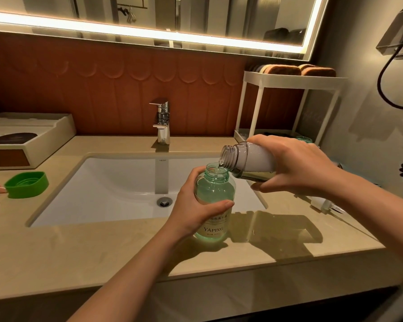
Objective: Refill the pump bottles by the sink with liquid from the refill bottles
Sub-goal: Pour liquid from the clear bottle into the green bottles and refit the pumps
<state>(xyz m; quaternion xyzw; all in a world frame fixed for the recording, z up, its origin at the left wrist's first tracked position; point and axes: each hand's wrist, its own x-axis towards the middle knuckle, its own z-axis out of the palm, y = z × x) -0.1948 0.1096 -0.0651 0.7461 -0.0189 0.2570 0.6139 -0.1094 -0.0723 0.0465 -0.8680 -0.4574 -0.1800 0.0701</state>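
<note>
Pouring, you tip the refill (249, 159) with your right hand (296, 166), fingers wrapped round its white-sleeved body. A thin clear stream runs from its ribbed, threaded mouth into the bottle (215, 189) just below. Your left hand (196, 210) grips that round, translucent green bottle, its base on the glossy beige counter (102, 252) at the front rim of the white rectangular sink (116, 189). Its label reads YAPING; the smaller print is illegible. HEGII marks the sink wall. A green plastic cap (27, 184) lies well left.

Green pump bottle (213, 206) label reading "YAPING" beneath small unreadable characters, white sink (116, 182) rim stamped "HEGII"
</note>
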